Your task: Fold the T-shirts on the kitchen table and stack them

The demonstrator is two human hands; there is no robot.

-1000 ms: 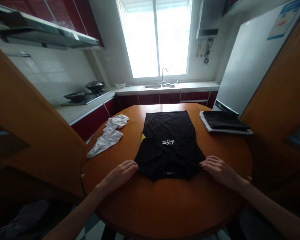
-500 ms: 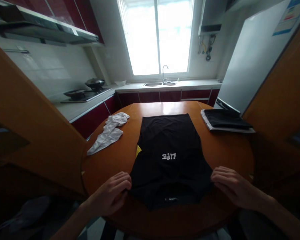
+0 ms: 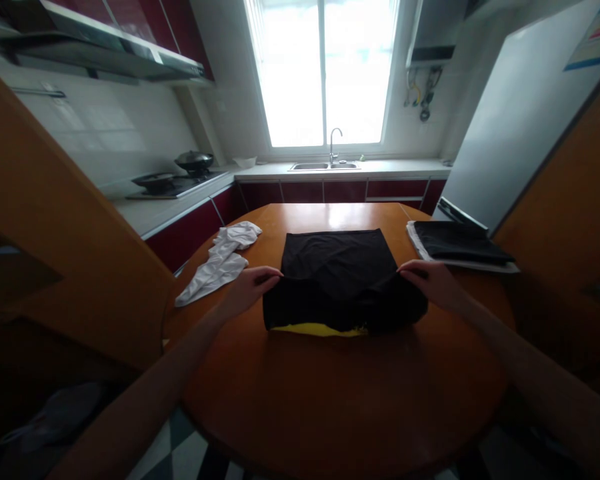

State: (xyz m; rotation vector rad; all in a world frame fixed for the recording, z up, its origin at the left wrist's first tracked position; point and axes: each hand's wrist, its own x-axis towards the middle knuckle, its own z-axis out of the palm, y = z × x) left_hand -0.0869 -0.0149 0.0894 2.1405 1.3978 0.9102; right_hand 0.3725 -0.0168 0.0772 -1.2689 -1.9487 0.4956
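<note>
Left hand (image 3: 253, 288) and right hand (image 3: 433, 280) have moved forward, fingertips pinching the thin black shirt (image 3: 337, 257), its near part raised above a yellow strip (image 3: 315, 329), its far part flat on the table (image 3: 340, 400). Crumpled white cloth (image 3: 224, 260) lies left, a flat folded stack (image 3: 460, 242) right.

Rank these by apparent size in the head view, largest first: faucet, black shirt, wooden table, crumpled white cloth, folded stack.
1. Wooden table
2. Black shirt, partly folded over
3. Folded stack and crumpled white cloth: too alike to rank
4. Faucet, which is also farther from the camera
</note>
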